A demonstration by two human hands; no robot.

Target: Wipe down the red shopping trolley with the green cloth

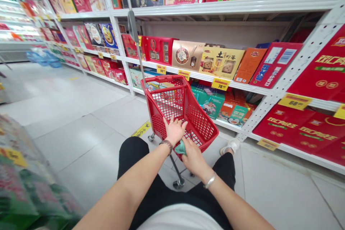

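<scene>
A small red plastic shopping cart (201, 120) stands between my knees, its basket walls made of open mesh. My left hand (174, 130) is at the near side of the basket, palm down with fingers spread and nothing in them; whether it presses on the rim I cannot tell. Just right of it, my right hand (194, 156) grips a crumpled green cloth (180, 147) at the cart's near edge. Part of the cloth is hidden by the fingers. The inside of the basket shows only its red mesh floor.
White metal shelves (229, 5) with boxed goods and yellow price tags (220, 84) rise behind the cart. Red boxes (285, 124) fill the right side. A blurred stack of packages (24, 183) is close at left. A thin pole (141, 66) rises from the cart.
</scene>
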